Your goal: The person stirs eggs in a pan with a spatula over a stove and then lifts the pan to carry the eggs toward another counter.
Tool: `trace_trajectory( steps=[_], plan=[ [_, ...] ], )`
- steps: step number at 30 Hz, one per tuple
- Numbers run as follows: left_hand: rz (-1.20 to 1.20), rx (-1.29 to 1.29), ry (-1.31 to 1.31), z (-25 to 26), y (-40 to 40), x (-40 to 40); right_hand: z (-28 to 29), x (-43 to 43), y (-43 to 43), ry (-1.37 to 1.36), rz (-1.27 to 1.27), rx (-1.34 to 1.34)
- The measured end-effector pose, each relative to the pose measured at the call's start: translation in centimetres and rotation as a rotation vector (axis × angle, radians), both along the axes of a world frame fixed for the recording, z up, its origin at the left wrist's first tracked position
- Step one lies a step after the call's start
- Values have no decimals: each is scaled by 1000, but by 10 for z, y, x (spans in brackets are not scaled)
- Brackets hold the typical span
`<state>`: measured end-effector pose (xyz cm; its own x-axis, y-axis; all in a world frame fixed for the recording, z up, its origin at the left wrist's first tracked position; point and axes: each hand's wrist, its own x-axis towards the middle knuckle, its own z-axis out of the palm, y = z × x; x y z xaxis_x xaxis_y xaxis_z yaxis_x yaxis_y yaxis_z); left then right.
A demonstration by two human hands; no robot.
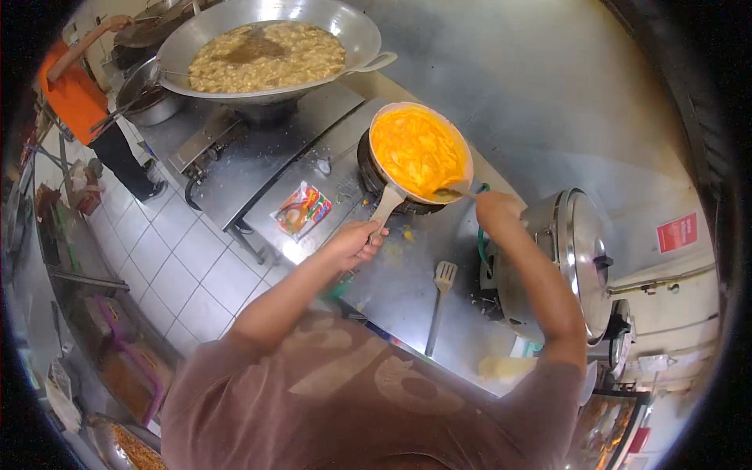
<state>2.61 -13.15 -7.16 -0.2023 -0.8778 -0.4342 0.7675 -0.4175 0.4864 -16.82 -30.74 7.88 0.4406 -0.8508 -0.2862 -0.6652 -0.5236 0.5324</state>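
My left hand (356, 242) is closed around the pale handle (386, 210) of a frying pan (468, 154). The pan sits over a dark burner (365, 157) on the steel counter and holds an orange-yellow, soft, lumpy food (417, 150). In my right hand (498, 212) is the handle of a spoon or spatula (451, 192), its end in the food at the pan's near right side. Most of that handle is hidden by my fingers. A slotted turner (445, 282) lies on the counter below the pan, and a colourful food packet (302, 210) lies to its left.
A huge wok (364, 41) of frying food in oil stands at the upper left. On the right is a large lidded steel pot (543, 258), close to my right forearm. A person in an orange shirt (73, 97) stands far left, on the tiled floor (176, 252).
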Motion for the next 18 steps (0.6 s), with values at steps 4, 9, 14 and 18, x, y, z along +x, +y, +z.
trace_trajectory(
  steps=[4,9,14,18],
  plan=[
    [-7,-6,-30,2,-1,0,-31,7,-37,-95,-31,-93],
    [-4,-11,-6,-6,-3,3,-39,43,-66,-181,6,-178],
    [-32,-19,2,-9,-7,5,-10,56,-87,-168,59,-174],
    [-54,13,15,-2,-10,-1,50,46,-74,-60,13,-14]
  ],
)
